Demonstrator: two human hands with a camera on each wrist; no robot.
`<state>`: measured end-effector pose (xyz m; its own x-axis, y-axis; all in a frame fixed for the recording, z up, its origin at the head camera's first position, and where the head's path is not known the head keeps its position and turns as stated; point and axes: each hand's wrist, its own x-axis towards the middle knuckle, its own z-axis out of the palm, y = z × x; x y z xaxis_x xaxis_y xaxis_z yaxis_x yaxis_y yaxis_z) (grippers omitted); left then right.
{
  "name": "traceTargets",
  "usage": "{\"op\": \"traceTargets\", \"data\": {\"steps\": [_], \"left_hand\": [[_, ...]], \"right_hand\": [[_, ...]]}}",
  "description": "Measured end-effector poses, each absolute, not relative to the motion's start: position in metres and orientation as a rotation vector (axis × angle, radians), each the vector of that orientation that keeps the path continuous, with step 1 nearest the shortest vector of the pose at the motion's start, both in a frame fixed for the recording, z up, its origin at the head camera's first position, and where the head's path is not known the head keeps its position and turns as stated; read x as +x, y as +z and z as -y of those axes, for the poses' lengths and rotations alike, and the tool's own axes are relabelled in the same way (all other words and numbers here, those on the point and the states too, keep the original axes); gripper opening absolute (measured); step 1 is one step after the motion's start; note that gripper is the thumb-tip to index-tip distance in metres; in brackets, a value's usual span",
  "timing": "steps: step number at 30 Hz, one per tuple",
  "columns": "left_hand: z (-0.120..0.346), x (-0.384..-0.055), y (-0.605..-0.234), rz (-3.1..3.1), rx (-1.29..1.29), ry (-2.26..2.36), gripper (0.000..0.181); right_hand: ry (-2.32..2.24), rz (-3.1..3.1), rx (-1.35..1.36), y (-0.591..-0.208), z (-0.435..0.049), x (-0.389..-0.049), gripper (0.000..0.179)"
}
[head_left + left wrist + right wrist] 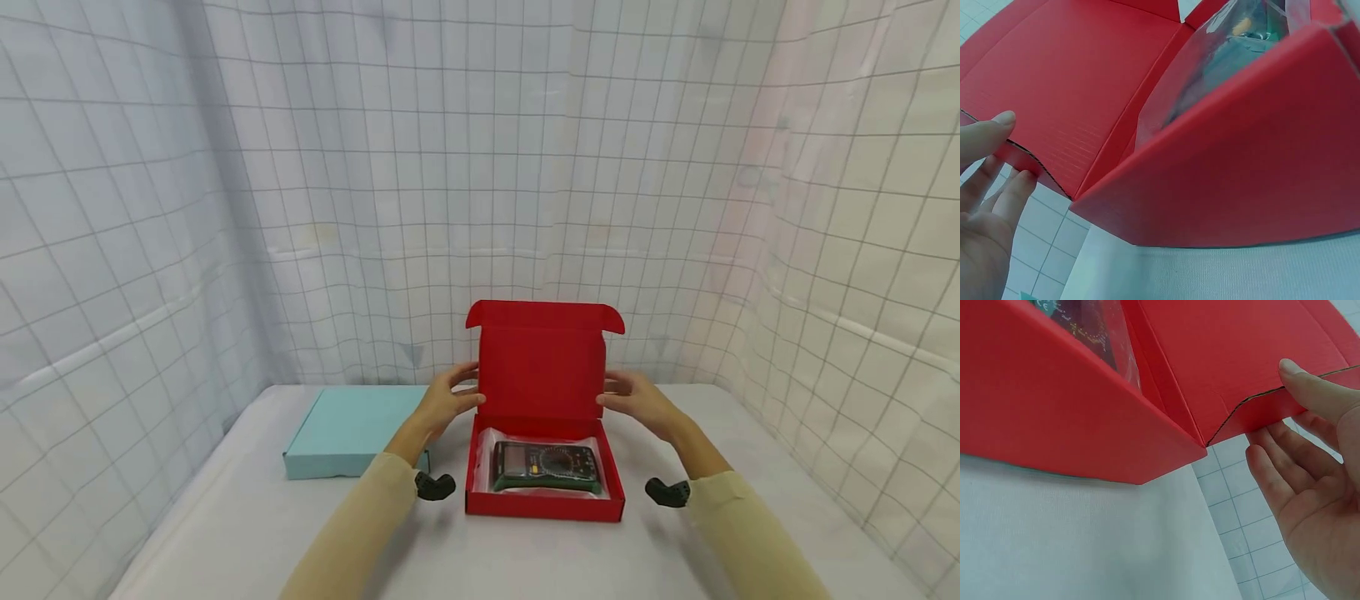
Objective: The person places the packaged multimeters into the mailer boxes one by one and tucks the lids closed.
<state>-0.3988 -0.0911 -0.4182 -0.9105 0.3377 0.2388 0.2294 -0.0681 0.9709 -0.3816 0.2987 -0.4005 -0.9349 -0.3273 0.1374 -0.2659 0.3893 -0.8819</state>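
Note:
A red cardboard box (543, 507) stands on the white table with its lid (542, 375) raised upright. Inside lies a multimeter (546, 467) with a dark face and green edge, wrapped in clear plastic. My left hand (446, 398) holds the lid's left edge; the left wrist view shows the thumb (1004, 117) on the inner face and fingers behind. On the opposite edge, my right hand (637, 400) pinches the lid likewise, its thumb (1291, 367) inside and the other fingers behind the side flap.
A closed light-blue box (360, 425) lies to the left, partly behind my left forearm. White grid-patterned curtains (420, 192) hang around the back and sides of the white table (540, 558). A dark device sits at each wrist.

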Motion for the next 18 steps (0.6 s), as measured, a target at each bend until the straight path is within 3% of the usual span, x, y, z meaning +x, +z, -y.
{"op": "traceTargets", "data": {"steps": [18], "left_hand": [[0.096,-0.392,-0.427,-2.068,0.774,2.094,0.066]], "right_hand": [[-1.578,-2.629,-0.658,-0.404,-0.3,-0.367,0.069]]}}
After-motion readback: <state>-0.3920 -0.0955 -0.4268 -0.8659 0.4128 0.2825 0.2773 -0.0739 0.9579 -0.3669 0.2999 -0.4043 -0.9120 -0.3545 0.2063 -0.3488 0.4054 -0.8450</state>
